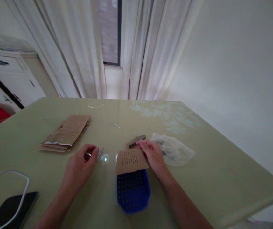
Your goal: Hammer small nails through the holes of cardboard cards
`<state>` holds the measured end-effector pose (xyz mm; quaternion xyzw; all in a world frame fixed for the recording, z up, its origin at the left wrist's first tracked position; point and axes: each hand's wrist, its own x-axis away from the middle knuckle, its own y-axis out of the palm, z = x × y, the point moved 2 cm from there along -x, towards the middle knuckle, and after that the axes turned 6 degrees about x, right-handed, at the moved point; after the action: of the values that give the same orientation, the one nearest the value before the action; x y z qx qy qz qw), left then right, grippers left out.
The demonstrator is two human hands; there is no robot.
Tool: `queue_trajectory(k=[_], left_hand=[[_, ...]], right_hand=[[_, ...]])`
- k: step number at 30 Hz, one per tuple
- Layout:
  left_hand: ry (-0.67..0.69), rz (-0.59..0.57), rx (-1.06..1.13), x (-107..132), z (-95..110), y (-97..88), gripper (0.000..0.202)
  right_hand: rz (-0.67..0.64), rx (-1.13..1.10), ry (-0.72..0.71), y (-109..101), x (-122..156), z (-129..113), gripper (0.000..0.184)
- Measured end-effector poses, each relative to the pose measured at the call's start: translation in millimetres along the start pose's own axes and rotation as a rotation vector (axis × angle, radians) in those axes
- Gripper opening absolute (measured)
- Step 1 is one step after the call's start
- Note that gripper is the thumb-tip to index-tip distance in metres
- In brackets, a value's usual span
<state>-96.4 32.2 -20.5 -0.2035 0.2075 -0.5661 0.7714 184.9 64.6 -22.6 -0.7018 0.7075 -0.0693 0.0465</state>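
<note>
Beside one card, left fingers pinching several pins, right fingers curled (hold unclear)

A: What closes off the far side?

B: Pale curtains, hanging in long folds to left and right of a narrow window with a dark frame.

A: And the right?

B: A smooth, pale wall, shading to grey in places.

A: What furniture is there?

B: At the far left, a white cabinet with dark ornate handles; part of the curtains hangs just beside it. Nearer, a wide pale-green table with a glossy top, its far right marked by a light leafy pattern.

A: How is the light?

B: Soft and rather dim, with a faint sheen on the table.
</note>
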Motion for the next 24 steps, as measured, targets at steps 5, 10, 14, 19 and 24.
queue_trajectory(k=[5,10,14,19,24], left_hand=[[-0.024,-0.028,-0.417,-9,-13,-12.4,0.036],[-0.026,-0.070,-0.476,-9,-19,-7.0,0.030],[-0.031,-0.082,-0.502,-9,-22,-5.5,0.029],[-0.059,-0.112,-0.513,-8,-19,-5.1,0.030],[-0.048,-0.022,-0.408,-7,-10,-8.2,0.029]], right_hand=[[0.042,0.209,-0.068,-8,-4,-2,0.059],[0.092,0.521,-0.163,-27,-8,-4,0.035],[0.099,0.799,-0.160,-31,-8,8,0.020],[0.055,0.975,-0.159,-28,-7,18,0.017],[0.012,1.050,-0.159,-27,-7,15,0.014]])
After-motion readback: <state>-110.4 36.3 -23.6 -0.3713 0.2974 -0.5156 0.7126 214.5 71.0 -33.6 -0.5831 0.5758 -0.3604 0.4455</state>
